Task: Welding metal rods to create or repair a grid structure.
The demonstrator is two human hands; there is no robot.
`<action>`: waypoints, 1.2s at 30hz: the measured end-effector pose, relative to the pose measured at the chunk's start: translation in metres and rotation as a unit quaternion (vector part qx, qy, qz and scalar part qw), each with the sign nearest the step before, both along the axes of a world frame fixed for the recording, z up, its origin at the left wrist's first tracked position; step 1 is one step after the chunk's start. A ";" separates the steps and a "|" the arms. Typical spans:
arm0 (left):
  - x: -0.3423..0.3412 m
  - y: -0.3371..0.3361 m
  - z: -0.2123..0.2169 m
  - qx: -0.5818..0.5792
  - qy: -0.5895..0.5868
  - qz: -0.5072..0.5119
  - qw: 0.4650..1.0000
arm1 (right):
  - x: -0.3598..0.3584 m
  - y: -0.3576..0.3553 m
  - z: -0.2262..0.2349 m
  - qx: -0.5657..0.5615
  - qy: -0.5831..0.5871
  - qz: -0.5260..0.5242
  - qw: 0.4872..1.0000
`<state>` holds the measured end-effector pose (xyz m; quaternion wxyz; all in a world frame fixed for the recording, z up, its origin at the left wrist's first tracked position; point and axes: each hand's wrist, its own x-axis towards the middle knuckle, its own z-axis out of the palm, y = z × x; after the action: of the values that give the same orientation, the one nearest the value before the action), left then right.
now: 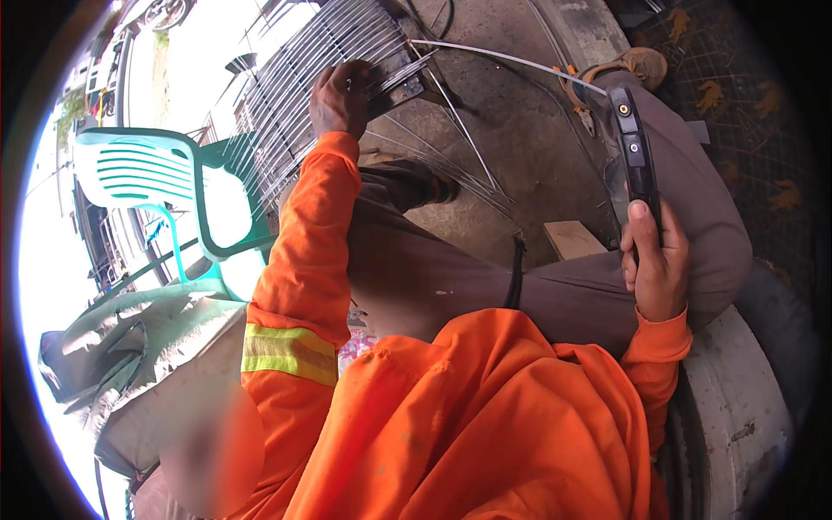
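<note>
My left hand (340, 102) is closed on a grille of thin parallel metal rods (286, 95), near its right-hand end. At that end sits a dark metal block or bar (405, 87), partly hidden by the rods. In my right hand (656, 260) is a black welding electrode holder (637, 152), upright over my right leg, the fingers wrapped round its lower part. From its top a long thin welding electrode (511, 61) runs left, its far tip at the grille's corner. Whether the tip touches the metal I cannot tell.
A green plastic chair (143, 169) stands at left. Loose thin rods (472, 139) slant down toward my legs. A small wooden piece (572, 238) lies on the concrete floor (511, 113). Beyond my right foot, an orange-handled tool (582, 108) lies near a cable.
</note>
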<state>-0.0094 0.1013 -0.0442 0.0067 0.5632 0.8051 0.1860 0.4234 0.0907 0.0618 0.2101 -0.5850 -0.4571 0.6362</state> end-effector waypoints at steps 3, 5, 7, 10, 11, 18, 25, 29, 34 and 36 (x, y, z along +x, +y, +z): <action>0.000 0.002 0.000 0.003 -0.002 -0.001 1.000 | -0.007 0.015 0.002 -0.064 0.036 -0.070 0.995; 0.000 0.002 -0.001 0.009 -0.005 -0.003 1.000 | -0.004 0.024 0.003 -0.146 0.050 -0.097 0.983; -0.001 0.002 -0.002 0.009 0.005 -0.006 1.000 | -0.002 0.032 0.001 -0.169 0.055 -0.104 0.979; 0.002 0.002 0.001 0.002 -0.003 0.000 1.000 | -0.003 0.038 0.004 -0.211 0.052 -0.117 0.969; 0.002 0.003 0.001 0.006 -0.005 0.002 1.000 | -0.004 0.039 0.005 -0.192 0.045 -0.113 0.974; 0.000 0.003 -0.002 0.002 -0.014 -0.011 1.000 | -0.018 0.015 0.038 0.234 -0.060 0.035 0.970; -0.005 -0.002 -0.001 -0.011 -0.019 0.002 1.000 | -0.032 -0.002 0.064 0.478 -0.187 0.216 0.830; 0.005 0.003 0.005 -0.014 -0.033 0.012 0.999 | -0.016 0.015 0.036 -0.042 0.027 -0.070 0.996; 0.010 0.002 0.005 -0.010 -0.027 0.004 1.000 | -0.001 0.037 0.000 -0.193 0.147 -0.121 0.962; -0.002 0.003 -0.005 -0.015 -0.020 0.004 1.000 | 0.018 0.050 -0.019 -0.322 0.272 -0.102 0.901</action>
<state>-0.0112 0.1038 -0.0490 0.0307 0.5562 0.8096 0.1852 0.4414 0.1407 0.0425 0.1905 -0.4684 -0.0905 0.8580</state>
